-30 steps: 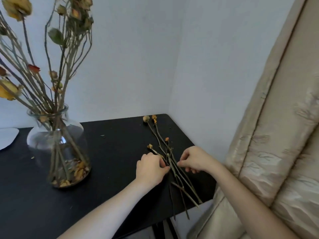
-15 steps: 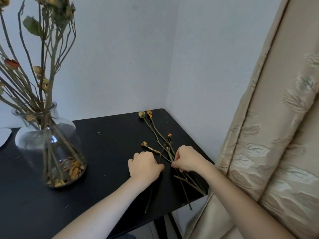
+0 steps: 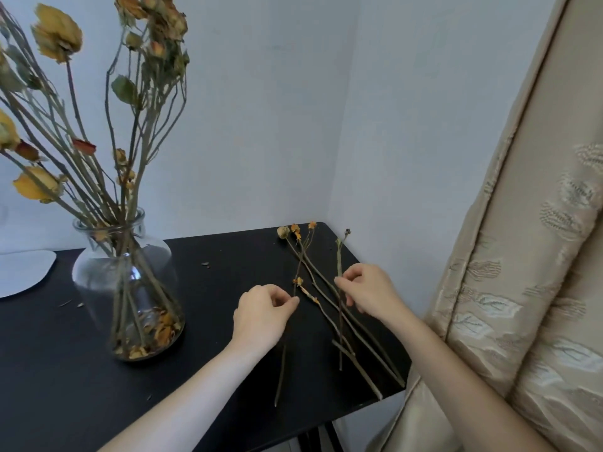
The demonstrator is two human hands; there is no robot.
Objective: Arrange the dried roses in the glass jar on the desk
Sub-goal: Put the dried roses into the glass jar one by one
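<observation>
**Sorting loose dried roses, desk corner**

1. Loose dried roses: several thin stems lie crossed on the black desk. Their heads point to the wall and their cut ends lie near the front edge.
2. Your left hand: thumb and forefinger pinch one stem, held apart from the pile, probably so it lifts without snagging.
3. Your right hand: fingertips are closed on a second stem. Whether it is off the desk cannot be told.
4. Glass jar: stands well to the left, the destination. It already holds tall roses splaying from its narrow neck, with fallen petals in its base.
5. Surroundings: a white object at far left and a beige curtain at right.
</observation>
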